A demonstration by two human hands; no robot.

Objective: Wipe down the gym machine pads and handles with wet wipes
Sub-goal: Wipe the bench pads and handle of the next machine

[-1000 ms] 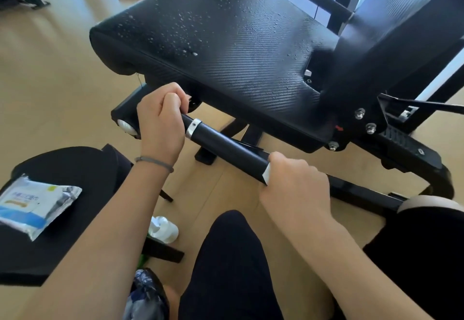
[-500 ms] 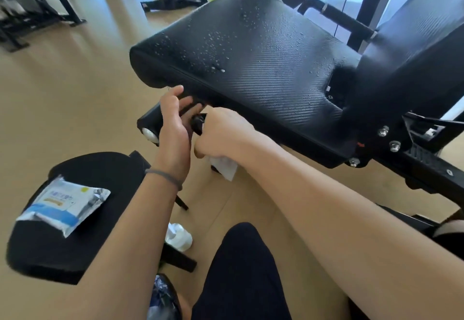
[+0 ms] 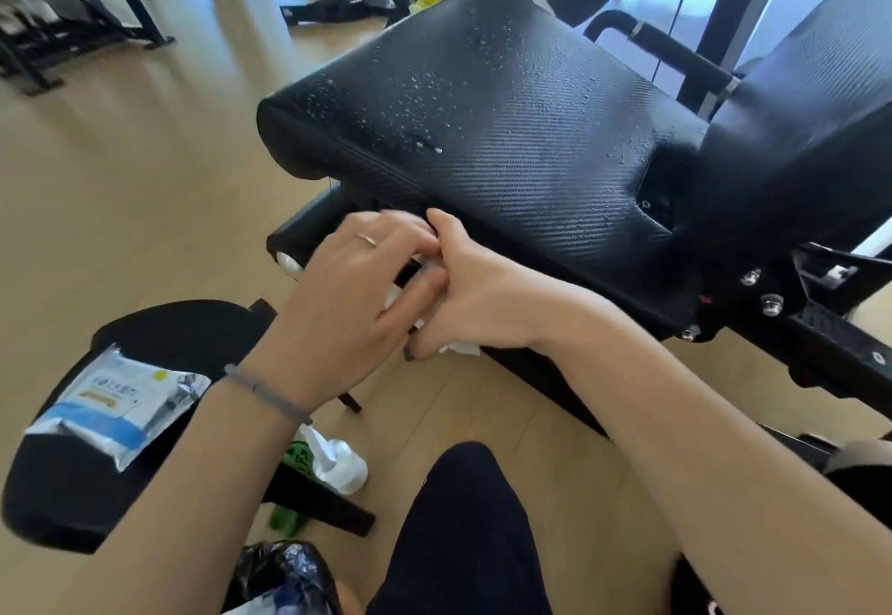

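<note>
A soft white-and-blue plastic pack of wet wipes (image 3: 118, 404) is lying on the round black padded stool (image 3: 58, 494) at the far left, ready for a fresh sheet. Moving right, the left hand (image 3: 357, 296) is reaching over the black tubular handle (image 3: 309, 228) under the machine, fingers loosely extended and touching the crumpled white wet wipe (image 3: 458, 349) without clearly gripping it. Just beside it, the right hand (image 3: 475, 296) is curling around that wipe, pinching it against the handle. Further right, the large black textured seat pad (image 3: 507, 132) is sitting beaded with droplets. Wrapping the wipe fully round the bar and twisting would probably be cleaning it best.
</note>
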